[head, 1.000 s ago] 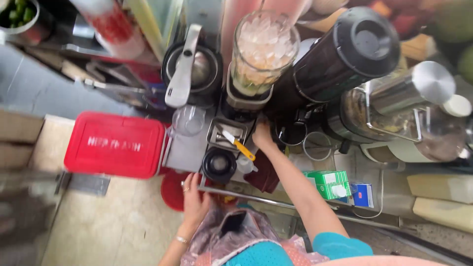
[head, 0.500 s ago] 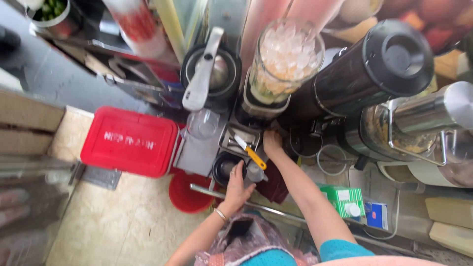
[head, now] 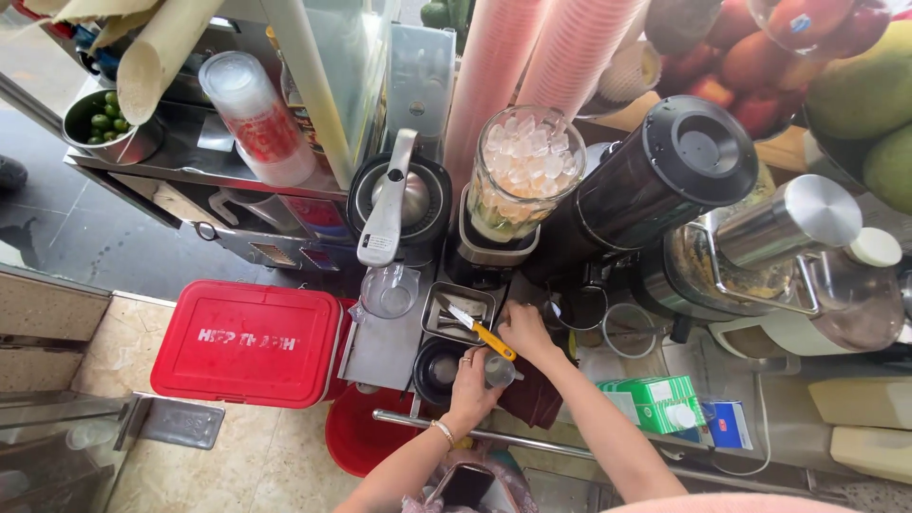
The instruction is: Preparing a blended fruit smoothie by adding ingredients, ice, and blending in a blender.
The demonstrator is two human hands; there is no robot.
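My left hand (head: 470, 388) reaches up from below and grips a small clear cup (head: 500, 371) over the counter's front edge. My right hand (head: 525, 330) sits just above it, fingers curled beside the orange handle of a knife (head: 483, 333). The knife lies across a small steel tray (head: 458, 306). Whether the right hand holds anything is hidden by its own fingers. A round black container (head: 438, 369) stands just left of my left hand. A blender jar (head: 518, 176) full of ice cubes stands behind the tray.
A black citrus press (head: 399, 199), a black juicer (head: 655, 185) and a steel juicer (head: 779, 247) line the back. A red cooler box (head: 247, 342) and a red bucket (head: 356, 437) are lower left. A green-and-white carton (head: 655, 399) lies to the right. Pink cup stacks (head: 532, 66) hang above.
My left hand has risen from low beside the red bucket to the small cup next to my right hand. The right hand has stayed by the knife.
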